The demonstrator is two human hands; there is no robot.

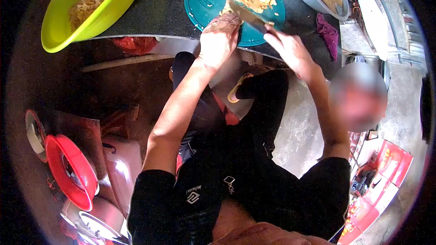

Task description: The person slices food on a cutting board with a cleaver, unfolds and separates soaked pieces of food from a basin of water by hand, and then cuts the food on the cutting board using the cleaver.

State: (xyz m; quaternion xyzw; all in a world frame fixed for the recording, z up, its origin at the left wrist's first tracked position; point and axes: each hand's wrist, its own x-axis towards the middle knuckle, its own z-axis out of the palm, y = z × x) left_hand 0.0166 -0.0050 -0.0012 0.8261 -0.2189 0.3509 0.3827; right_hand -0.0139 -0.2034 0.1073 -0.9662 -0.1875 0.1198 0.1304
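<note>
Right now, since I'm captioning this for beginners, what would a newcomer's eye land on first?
Probably the lime-green basin at the upper left, on the dark counter. Next, near the top middle, the teal cutting board, where the right hand grips a knife close to the left hand. The red plastic basket at lower left also stands out.

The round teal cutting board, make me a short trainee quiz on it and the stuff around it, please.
1. Which hand holds the metal-bladed knife?
2. True or false: the crumpled purple cloth lies off the round teal cutting board.
3. Fill in the blank: the lime-green plastic basin sits to the person's ____ of the board.

Key: 1. The right hand. 2. True. 3. Left.
</note>
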